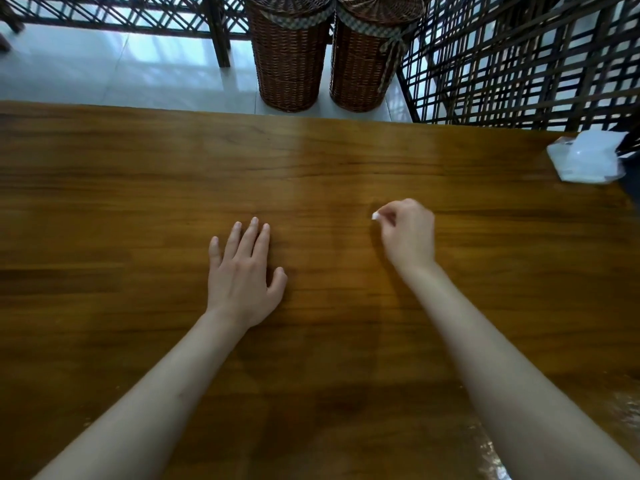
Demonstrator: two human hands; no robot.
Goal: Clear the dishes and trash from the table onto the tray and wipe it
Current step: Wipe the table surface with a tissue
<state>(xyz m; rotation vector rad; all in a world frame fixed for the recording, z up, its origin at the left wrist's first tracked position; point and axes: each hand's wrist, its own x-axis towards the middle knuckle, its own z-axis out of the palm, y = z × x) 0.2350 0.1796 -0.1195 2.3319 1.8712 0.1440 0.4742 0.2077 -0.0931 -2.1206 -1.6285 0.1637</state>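
Head view: left hand (242,275) at 8 o'clock of centre, flat on wooden table (104,188), fingers straight and spread, holding nothing. Right hand (408,233) at 3 o'clock, fingers curled, tips pinching small white scrap (375,215) just above tabletop. Clear plastic wrapper (585,157) at 2 o'clock, at table's right edge. No tray visible. Two wicker baskets (287,53) at 12 o'clock, on floor beyond.

Risk: scrap tiny, thin pinch, may slip and fall back onto table; wrapper could be overlooked or nudged over the edge.

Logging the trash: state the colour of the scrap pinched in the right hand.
White scrap, pinched by the right hand; head view.
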